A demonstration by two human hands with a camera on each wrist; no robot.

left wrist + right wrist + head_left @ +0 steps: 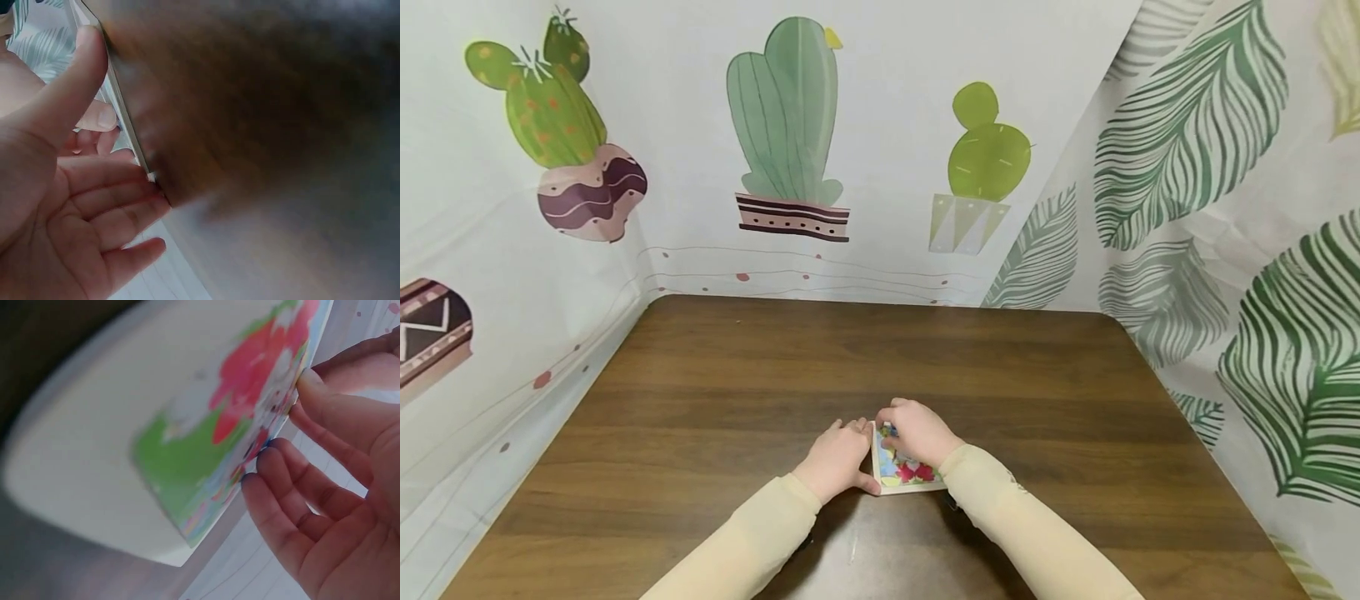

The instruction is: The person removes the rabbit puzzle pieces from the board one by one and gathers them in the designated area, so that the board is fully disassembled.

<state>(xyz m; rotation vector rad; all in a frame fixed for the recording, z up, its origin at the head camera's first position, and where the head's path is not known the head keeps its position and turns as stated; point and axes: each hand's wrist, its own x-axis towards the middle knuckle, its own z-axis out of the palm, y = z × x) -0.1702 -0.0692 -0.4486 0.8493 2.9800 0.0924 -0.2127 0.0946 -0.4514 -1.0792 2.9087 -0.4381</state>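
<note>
A flat picture board point(891, 472) with a pale border lies on the brown table. Its print shows pink-red, green and blue shapes. My left hand point(838, 460) lies along the board's left side, the thumb at the near corner and the fingers farther up the edge. In the left wrist view those fingers point(119, 219) look fairly straight. Over the picture is my right hand point(921, 433), bent, covering its upper right part. Seen from the right wrist, its thumb and fingertips point(253, 481) touch the printed surface; no separate piece shows between them.
The wooden table point(760, 358) stretches around the board on all sides. A white cloth backdrop point(895, 142) printed with cacti and leaves stands behind the table and along both sides.
</note>
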